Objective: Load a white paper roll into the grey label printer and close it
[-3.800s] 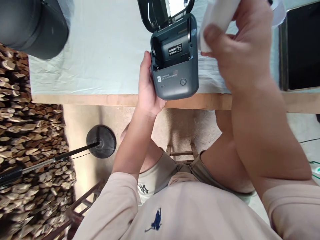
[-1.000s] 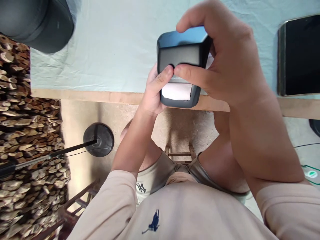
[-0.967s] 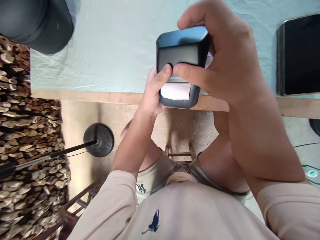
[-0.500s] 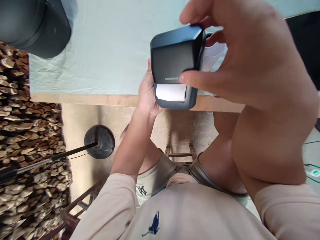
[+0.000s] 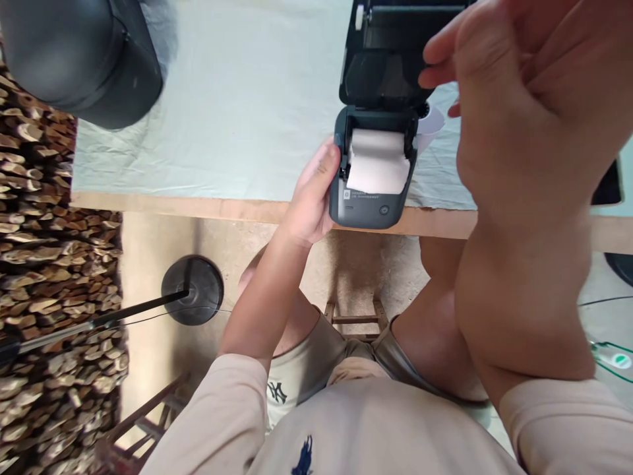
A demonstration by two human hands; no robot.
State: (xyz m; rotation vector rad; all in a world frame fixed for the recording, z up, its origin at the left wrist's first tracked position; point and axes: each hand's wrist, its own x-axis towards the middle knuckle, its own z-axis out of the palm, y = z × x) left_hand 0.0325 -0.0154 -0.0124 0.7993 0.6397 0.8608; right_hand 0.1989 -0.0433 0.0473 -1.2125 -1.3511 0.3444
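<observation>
My left hand (image 5: 314, 191) wraps the near left side of the small dark printer (image 5: 366, 214), thumb along its edge and fingers hidden beneath; I take it this steadies the body while the top is open. The printer sits just to the right of that thumb, at the front edge of the cloth-covered table (image 5: 222, 99). In its bay, level with my thumb, is the white paper roll (image 5: 378, 161), its loose end drawn toward me, probably to keep it clear of the bay. Beyond, the lid (image 5: 378, 76) stands swung back. My right hand (image 5: 534, 112) hangs beside it, fingers loosely bent and parted; whether they touch the lid, I can't tell. Past the printer, left of my right wrist, is a pale translucent piece (image 5: 431, 128); a black container (image 5: 74, 59) is far left of my left hand.

Against half a second ago, the lid is up rather than down, the roll shows, and my right thumb is off the lid's front.
</observation>
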